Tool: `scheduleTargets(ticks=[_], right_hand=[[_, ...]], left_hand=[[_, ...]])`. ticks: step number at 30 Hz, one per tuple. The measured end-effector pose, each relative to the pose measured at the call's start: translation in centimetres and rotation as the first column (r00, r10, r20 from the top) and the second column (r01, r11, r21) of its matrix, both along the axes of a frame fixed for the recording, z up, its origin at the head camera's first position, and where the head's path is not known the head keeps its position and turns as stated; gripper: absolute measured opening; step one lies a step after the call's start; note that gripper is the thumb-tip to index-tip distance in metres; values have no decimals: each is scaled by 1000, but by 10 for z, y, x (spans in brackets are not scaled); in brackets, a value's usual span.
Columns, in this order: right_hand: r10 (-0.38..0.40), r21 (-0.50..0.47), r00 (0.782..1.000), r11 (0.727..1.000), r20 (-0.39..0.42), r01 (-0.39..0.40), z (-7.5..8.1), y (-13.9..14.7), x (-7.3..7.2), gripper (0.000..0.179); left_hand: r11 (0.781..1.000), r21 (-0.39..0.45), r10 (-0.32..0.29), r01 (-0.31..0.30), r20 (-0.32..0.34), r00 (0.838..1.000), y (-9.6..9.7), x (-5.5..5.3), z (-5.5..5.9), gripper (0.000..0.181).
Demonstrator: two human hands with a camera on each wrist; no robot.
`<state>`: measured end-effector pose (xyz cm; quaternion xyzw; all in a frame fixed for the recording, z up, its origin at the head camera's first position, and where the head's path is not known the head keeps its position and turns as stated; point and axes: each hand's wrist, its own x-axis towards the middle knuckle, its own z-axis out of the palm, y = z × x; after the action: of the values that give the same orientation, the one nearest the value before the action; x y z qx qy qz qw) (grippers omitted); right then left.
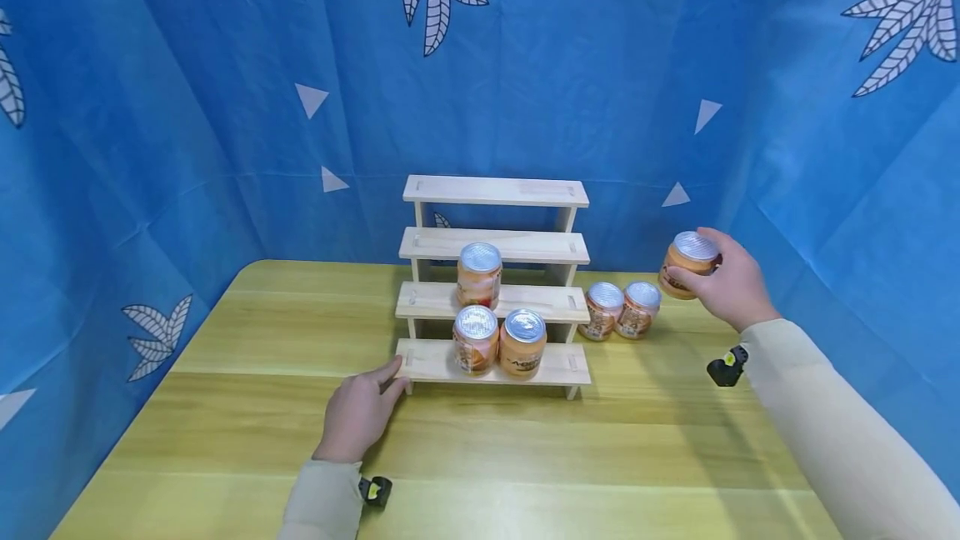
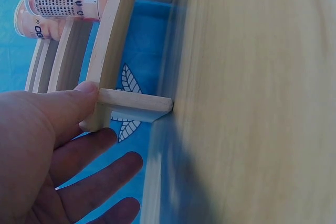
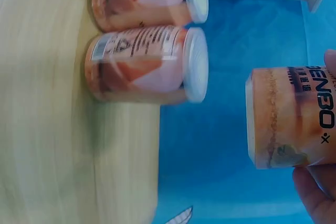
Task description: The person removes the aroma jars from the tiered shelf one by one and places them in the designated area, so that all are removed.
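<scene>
My right hand point(image 1: 731, 277) grips an orange can point(image 1: 690, 255) with a silver lid, raised at the right. In the right wrist view the can point(image 3: 294, 116) shows dark lettering, with fingertips at its edge. Low on the left, my left hand point(image 1: 360, 411) pinches the left end of the lowest board of a stepped wooden rack point(image 1: 431, 363) between thumb and forefinger; the other fingers point(image 2: 100, 182) are spread below. Two cans point(image 1: 476, 342) point(image 1: 522, 344) stand side by side on that board. Another can point(image 1: 479, 275) stands on the second step.
Two more cans point(image 1: 603, 311) point(image 1: 638, 310) stand on the wooden table point(image 1: 487, 457) just right of the rack. The rack's upper two boards point(image 1: 495, 190) rise behind. A blue cloth point(image 1: 525, 90) with leaf prints hangs around the back and sides.
</scene>
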<state>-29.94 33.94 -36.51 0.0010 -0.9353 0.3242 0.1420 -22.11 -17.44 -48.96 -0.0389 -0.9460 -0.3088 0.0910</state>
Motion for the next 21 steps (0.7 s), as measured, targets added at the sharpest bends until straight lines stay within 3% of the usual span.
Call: scheduleTargets(ticks=[10, 21], right_hand=[[-23, 23, 997, 1000, 74, 22, -24, 14, 1, 95], [-25, 16, 997, 1000, 76, 24, -45, 18, -4, 93]], left_hand=[[1000, -5, 4, -4, 10, 1000, 0, 1, 1, 42], [1000, -9, 3, -3, 3, 1000, 1, 0, 2, 41]])
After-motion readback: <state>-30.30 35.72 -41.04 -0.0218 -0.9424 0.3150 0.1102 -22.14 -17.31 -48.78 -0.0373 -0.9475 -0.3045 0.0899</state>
